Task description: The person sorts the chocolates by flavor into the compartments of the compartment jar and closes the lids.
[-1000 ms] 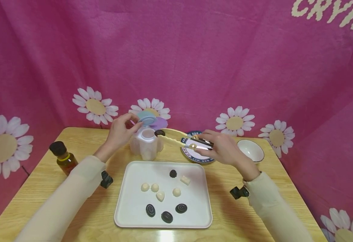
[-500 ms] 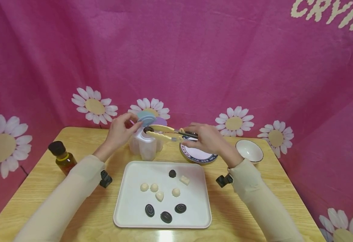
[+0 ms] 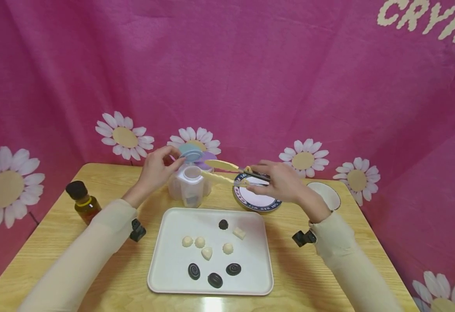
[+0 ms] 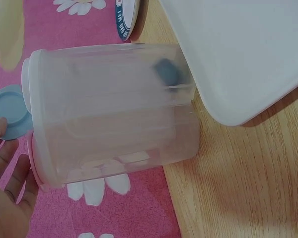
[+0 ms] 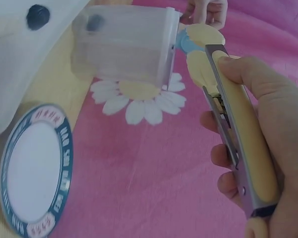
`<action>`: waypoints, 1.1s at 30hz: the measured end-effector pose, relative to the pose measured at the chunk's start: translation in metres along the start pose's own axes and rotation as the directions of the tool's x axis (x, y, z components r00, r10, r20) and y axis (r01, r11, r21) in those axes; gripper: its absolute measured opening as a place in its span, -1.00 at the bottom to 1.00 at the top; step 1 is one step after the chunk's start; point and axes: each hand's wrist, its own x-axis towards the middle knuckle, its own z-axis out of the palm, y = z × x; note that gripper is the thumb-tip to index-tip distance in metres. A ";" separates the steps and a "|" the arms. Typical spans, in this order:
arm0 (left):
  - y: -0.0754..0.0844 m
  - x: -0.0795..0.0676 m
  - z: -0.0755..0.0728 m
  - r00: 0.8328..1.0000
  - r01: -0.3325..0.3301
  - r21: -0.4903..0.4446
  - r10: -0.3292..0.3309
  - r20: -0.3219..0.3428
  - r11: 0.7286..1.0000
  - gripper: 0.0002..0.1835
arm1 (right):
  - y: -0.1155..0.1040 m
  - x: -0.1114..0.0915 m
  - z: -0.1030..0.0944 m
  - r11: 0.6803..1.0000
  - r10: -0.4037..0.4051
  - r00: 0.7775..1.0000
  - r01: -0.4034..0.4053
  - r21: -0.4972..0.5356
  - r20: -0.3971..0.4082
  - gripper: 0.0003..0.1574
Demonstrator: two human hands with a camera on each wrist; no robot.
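In the head view my left hand (image 3: 157,171) pinches the raised light-blue lid (image 3: 190,152) of a clear plastic container (image 3: 192,190). The left wrist view shows its thumb on the lid's edge, and a dark chocolate (image 4: 168,72) at the bottom inside the container. My right hand (image 3: 280,184) grips a pair of tongs (image 5: 248,134) with cream tips. The tips are spread apart, with nothing between them, just right of the container's uncovered mouth. In front, a white tray (image 3: 247,279) bears dark chocolates (image 3: 194,271) and white chocolates (image 3: 187,241).
A blue-rimmed plate (image 3: 256,200) lies below the right hand, with a white bowl (image 3: 327,195) further right. An oil bottle (image 3: 86,207) with a black cap stands at the left. A purple lid (image 3: 209,159) is raised behind the container. A pink curtain (image 3: 227,78) hangs behind the table.
The tongs moved left with a dark chocolate to the container's mouth, released it inside, then drew back right with tips apart. The left hand has stayed on the blue lid.
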 end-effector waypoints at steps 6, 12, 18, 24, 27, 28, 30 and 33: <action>-0.001 0.001 0.000 1.000 -0.002 0.002 0.002 -0.011 1.000 -0.78 | 0.009 -0.029 -0.001 0.997 0.006 1.000 -0.005 -0.079 0.011 -0.26; -0.001 0.001 0.000 1.000 0.000 0.002 0.000 -0.005 1.000 -0.78 | 0.015 -0.055 0.007 0.990 0.019 0.998 -0.011 -0.142 0.052 -0.36; -0.002 0.001 0.000 1.000 0.003 -0.005 -0.003 -0.004 1.000 -0.78 | 0.017 -0.071 0.017 0.989 0.033 0.994 -0.018 -0.148 0.101 -0.39; 0.000 0.001 -0.001 1.000 -0.001 -0.009 0.001 -0.008 1.000 -0.78 | 0.015 -0.079 0.027 0.989 0.009 0.989 0.012 -0.146 0.147 -0.42; 0.000 0.000 -0.001 1.000 -0.002 -0.010 0.002 -0.003 1.000 -0.78 | 0.013 -0.080 0.034 0.988 0.004 0.987 0.020 -0.150 0.161 -0.45; 0.000 0.000 -0.001 1.000 -0.001 -0.010 0.001 -0.002 1.000 -0.78 | 0.013 -0.080 0.036 0.988 -0.002 0.987 0.027 -0.153 0.161 -0.46; -0.001 0.001 -0.001 1.000 0.001 -0.010 -0.001 0.000 1.000 -0.78 | 0.012 -0.080 0.040 0.986 -0.013 0.987 0.039 -0.163 0.163 -0.50; -0.001 0.001 0.000 1.000 0.004 -0.009 -0.004 0.000 1.000 -0.79 | 0.012 -0.078 0.043 0.985 -0.029 0.985 0.057 -0.164 0.168 -0.53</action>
